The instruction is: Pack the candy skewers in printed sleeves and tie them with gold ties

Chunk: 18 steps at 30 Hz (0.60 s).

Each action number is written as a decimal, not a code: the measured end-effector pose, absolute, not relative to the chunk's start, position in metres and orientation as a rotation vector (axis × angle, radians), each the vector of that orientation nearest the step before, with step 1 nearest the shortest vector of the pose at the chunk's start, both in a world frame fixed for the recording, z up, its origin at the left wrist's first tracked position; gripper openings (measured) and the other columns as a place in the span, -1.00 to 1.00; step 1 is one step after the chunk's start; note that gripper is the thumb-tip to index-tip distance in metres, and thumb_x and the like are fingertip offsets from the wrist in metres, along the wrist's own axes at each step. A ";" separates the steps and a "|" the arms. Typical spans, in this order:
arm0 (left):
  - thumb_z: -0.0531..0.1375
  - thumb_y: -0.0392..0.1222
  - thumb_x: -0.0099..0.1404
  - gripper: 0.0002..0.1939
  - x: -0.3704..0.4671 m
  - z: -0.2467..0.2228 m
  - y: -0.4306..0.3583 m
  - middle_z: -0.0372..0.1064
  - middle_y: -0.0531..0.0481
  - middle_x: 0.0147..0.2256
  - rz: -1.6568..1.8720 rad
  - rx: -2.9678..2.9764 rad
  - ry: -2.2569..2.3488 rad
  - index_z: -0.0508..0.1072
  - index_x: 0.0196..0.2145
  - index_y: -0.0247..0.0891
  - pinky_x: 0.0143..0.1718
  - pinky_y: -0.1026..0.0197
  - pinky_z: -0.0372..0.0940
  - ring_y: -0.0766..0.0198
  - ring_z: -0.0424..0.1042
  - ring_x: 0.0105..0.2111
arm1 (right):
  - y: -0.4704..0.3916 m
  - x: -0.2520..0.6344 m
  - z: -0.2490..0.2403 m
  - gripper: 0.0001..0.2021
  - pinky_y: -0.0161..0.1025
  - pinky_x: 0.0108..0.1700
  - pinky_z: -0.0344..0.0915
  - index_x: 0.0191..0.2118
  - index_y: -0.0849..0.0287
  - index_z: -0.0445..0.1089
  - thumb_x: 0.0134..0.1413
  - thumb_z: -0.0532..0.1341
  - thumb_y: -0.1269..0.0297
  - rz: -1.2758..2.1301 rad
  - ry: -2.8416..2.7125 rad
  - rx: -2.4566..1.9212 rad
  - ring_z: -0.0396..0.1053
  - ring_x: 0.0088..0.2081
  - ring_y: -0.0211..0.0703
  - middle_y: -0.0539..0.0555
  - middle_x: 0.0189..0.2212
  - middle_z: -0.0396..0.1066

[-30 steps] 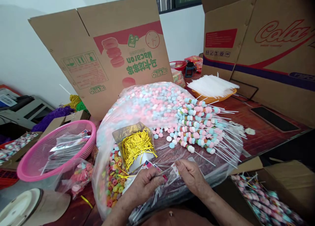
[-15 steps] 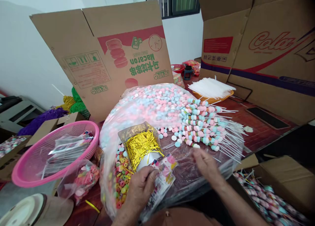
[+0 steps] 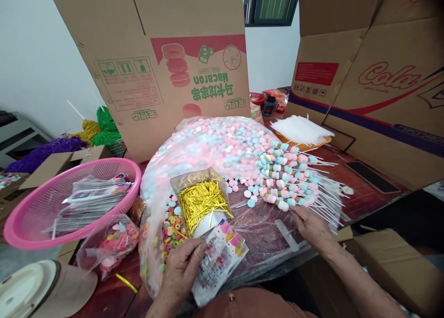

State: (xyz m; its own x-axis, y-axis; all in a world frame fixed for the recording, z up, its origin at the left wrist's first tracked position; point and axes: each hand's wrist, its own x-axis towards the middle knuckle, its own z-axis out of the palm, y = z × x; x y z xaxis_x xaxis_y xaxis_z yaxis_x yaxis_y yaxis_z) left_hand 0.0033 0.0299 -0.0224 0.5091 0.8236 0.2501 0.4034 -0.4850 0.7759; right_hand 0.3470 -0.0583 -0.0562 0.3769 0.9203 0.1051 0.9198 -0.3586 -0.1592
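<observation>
Even, cool light fills my remote view. Beyond the grip of the left hand (image 3: 185,265), pale glare hazes the plastic bag (image 3: 173,161), blurring the candies (image 3: 224,144) beneath; dark shadow lies outward of the right hand (image 3: 312,228), my upper-right corner blackening.

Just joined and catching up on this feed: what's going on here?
A person is working with bare hands at a table of candy. The left hand holds a printed bag by its edge. The right hand is at the near edge of a pile of candy skewers; whether it grips one is hard to tell. Gold strips lie in an open pouch just beyond the bag, and a pink basket of flat printed bags stands to the left.
</observation>
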 end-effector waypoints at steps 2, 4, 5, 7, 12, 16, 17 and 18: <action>0.07 -0.13 0.25 -0.76 0.005 -0.024 0.033 0.42 0.01 -0.52 0.835 2.060 1.004 0.47 -0.41 -0.28 -0.46 0.34 0.29 0.32 0.39 -0.50 | -0.059 0.351 -0.041 -0.72 -0.27 -0.31 0.20 -0.20 0.17 0.40 0.16 -0.05 0.35 -0.042 -1.670 -2.468 0.36 -0.26 -0.12 0.13 -0.27 0.42; 0.07 -0.13 0.24 -0.75 0.010 -0.026 0.034 0.39 0.02 -0.54 0.829 2.053 0.995 0.47 -0.44 -0.29 -0.48 0.35 0.27 0.33 0.36 -0.52 | -0.054 0.351 -0.024 -0.73 -0.28 -0.39 0.17 -0.20 0.15 0.39 0.17 -0.05 0.35 -0.090 -1.760 -2.547 0.38 -0.29 -0.10 0.12 -0.29 0.41; 0.07 -0.13 0.24 -0.75 0.013 -0.026 0.034 0.38 0.03 -0.56 0.821 2.057 0.985 0.47 -0.45 -0.30 -0.49 0.36 0.26 0.34 0.35 -0.53 | -0.051 0.349 -0.015 -0.73 -0.29 -0.42 0.16 -0.20 0.15 0.38 0.16 -0.05 0.37 -0.106 -1.833 -2.594 0.40 -0.31 -0.11 0.12 -0.30 0.41; 0.07 -0.13 0.24 -0.74 0.017 -0.027 0.033 0.36 0.03 -0.58 0.816 2.059 0.959 0.47 -0.47 -0.30 -0.50 0.36 0.24 0.34 0.34 -0.55 | -0.042 0.344 -0.002 -0.73 -0.30 -0.44 0.14 -0.19 0.14 0.37 0.13 -0.04 0.44 -0.117 -1.975 -2.664 0.42 -0.32 -0.11 0.12 -0.28 0.41; 0.09 -0.12 0.23 -0.75 0.013 -0.032 0.032 0.39 0.03 -0.56 0.842 1.980 1.006 0.49 -0.42 -0.31 -0.51 0.37 0.25 0.34 0.36 -0.54 | -0.024 0.336 0.009 -0.73 -0.30 -0.43 0.15 -0.23 0.15 0.36 0.08 -0.03 0.52 -0.092 -2.123 -2.673 0.43 -0.27 -0.08 0.13 -0.21 0.41; 0.11 -0.11 0.21 -0.76 0.006 -0.033 0.034 0.43 0.03 -0.53 0.868 1.925 1.055 0.50 -0.42 -0.30 -0.50 0.37 0.26 0.33 0.38 -0.52 | -0.015 0.333 0.015 -0.70 -0.31 -0.41 0.18 -0.22 0.17 0.37 0.09 -0.05 0.55 -0.082 -2.229 -2.650 0.43 -0.25 -0.07 0.13 -0.25 0.43; 0.11 -0.11 0.21 -0.76 0.005 -0.033 0.034 0.43 0.03 -0.52 0.870 1.922 1.050 0.50 -0.42 -0.29 -0.49 0.37 0.26 0.33 0.38 -0.52 | -0.012 0.333 0.018 -0.70 -0.30 -0.40 0.19 -0.22 0.19 0.38 0.09 -0.05 0.55 -0.084 -2.260 -2.640 0.43 -0.25 -0.06 0.14 -0.26 0.44; 0.11 -0.12 0.21 -0.77 0.004 -0.034 0.035 0.43 0.04 -0.52 0.875 1.920 1.046 0.50 -0.42 -0.29 -0.49 0.37 0.26 0.33 0.38 -0.52 | -0.009 0.332 0.022 -0.70 -0.28 -0.40 0.21 -0.23 0.20 0.39 0.08 -0.05 0.56 -0.086 -2.293 -2.631 0.44 -0.25 -0.04 0.16 -0.28 0.44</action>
State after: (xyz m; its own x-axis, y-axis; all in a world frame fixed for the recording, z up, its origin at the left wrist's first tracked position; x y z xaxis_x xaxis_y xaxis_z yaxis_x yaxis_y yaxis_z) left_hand 0.0045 0.0349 -0.0336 0.4280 0.8809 0.2022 0.3549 -0.3695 0.8588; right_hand 0.3318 -0.0085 0.0220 0.1619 0.9686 -0.1886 0.9517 -0.1027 0.2893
